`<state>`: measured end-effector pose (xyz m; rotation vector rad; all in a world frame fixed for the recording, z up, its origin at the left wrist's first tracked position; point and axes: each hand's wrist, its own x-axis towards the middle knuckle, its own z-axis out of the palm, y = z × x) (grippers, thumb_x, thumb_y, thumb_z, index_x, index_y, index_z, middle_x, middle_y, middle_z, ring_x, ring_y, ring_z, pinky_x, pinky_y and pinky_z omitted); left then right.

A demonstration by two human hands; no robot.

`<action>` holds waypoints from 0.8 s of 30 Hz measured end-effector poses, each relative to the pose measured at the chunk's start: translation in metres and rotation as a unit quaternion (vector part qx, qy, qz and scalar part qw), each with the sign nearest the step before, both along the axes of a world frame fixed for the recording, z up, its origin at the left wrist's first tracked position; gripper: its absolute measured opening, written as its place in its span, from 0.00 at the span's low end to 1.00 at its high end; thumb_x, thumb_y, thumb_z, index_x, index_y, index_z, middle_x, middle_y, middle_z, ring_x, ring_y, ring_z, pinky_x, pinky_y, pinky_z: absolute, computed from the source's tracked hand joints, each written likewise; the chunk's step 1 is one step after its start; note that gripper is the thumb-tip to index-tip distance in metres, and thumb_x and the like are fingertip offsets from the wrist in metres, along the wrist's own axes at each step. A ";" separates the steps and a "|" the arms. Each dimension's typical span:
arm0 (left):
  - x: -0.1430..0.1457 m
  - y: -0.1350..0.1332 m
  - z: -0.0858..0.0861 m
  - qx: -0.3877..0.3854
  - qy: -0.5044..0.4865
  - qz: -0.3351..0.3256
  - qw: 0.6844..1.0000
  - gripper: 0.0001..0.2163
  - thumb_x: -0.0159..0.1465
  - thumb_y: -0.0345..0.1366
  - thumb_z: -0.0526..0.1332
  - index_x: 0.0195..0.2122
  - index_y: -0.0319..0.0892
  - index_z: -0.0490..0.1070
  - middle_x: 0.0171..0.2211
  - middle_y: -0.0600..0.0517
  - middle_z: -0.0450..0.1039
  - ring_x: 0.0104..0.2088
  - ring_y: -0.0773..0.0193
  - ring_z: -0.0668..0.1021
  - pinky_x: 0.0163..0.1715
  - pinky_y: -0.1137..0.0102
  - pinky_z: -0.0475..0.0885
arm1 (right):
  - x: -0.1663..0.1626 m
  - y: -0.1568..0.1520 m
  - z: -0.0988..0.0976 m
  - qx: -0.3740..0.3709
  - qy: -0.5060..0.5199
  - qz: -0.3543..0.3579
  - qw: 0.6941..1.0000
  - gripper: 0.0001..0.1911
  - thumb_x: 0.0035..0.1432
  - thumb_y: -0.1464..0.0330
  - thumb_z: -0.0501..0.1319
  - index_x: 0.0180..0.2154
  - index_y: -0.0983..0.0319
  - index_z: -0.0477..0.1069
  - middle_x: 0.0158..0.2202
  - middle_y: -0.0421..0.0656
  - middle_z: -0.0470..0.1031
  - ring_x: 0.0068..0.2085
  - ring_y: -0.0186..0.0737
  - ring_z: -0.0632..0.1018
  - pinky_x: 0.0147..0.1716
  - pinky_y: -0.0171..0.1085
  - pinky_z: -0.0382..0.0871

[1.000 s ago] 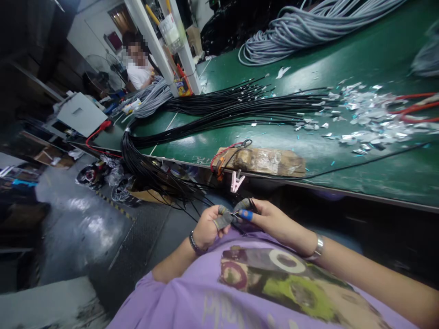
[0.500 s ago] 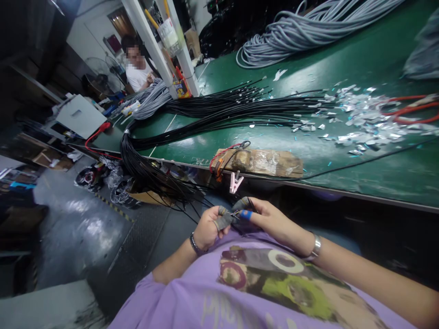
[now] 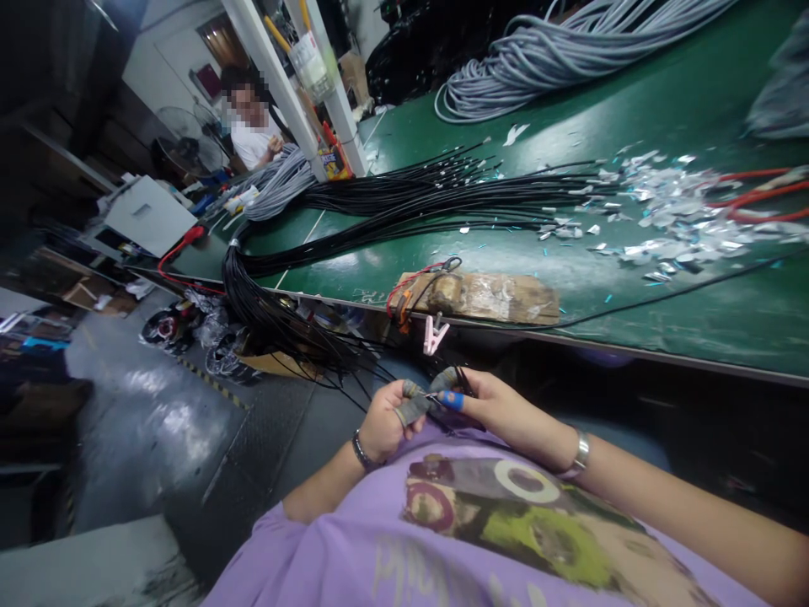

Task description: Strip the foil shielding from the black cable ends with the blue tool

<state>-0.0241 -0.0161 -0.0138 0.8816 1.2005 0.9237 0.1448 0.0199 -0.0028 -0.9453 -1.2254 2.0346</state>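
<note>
My left hand (image 3: 387, 415) is closed in a pinch, with grey coverings on its fingertips. My right hand (image 3: 490, 403) pinches close beside it, blue tape around its thumb. Between the fingertips is the stripped end of a black cable (image 3: 464, 384), its fine wires too small to make out well. Both hands stay just above my lap, below the bench edge. A pink clothespin (image 3: 436, 335) hangs at that edge just beyond them. Behind it lies a worn wooden block (image 3: 499, 299) with red and orange ties at its left end.
A bundle of black cables (image 3: 379, 221) bends across the green bench (image 3: 354, 278) and droops off its front edge. Foil scraps (image 3: 683, 215) lie at the right, near red-handled scissors (image 3: 758, 211). Coiled grey cable (image 3: 506, 72) rests behind. A person (image 3: 253, 126) sits at the far left.
Both hands keep their pinch in nearly the same place. The fingertips have shifted slightly, and the right thumb lies a little closer to the left fingers.
</note>
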 end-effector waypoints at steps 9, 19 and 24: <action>0.000 0.000 -0.002 -0.001 -0.017 0.007 1.000 0.24 0.44 0.54 0.69 0.23 0.40 0.63 0.12 0.59 0.64 0.09 0.77 0.58 0.10 0.78 0.46 | -0.004 -0.001 -0.004 -0.066 0.044 -0.014 0.997 0.23 0.38 0.53 0.71 0.27 0.63 0.66 0.16 0.31 0.61 0.17 0.25 0.57 0.16 0.31 0.46; 0.001 0.002 0.004 -0.028 0.029 -0.031 0.999 0.24 0.42 0.54 0.70 0.22 0.40 0.63 0.11 0.60 0.61 0.10 0.78 0.56 0.11 0.77 0.47 | -0.001 0.000 0.000 -0.020 -0.002 -0.017 1.000 0.20 0.41 0.55 0.69 0.26 0.62 0.66 0.19 0.33 0.64 0.21 0.27 0.60 0.20 0.31 0.53; 0.006 0.003 0.012 -0.045 0.051 -0.078 0.995 0.23 0.38 0.50 0.73 0.20 0.39 0.62 0.12 0.61 0.59 0.13 0.78 0.57 0.15 0.77 0.51 | -0.002 0.004 -0.002 0.087 -0.088 0.016 0.992 0.19 0.40 0.55 0.69 0.22 0.61 0.66 0.21 0.36 0.66 0.25 0.32 0.64 0.25 0.34 0.60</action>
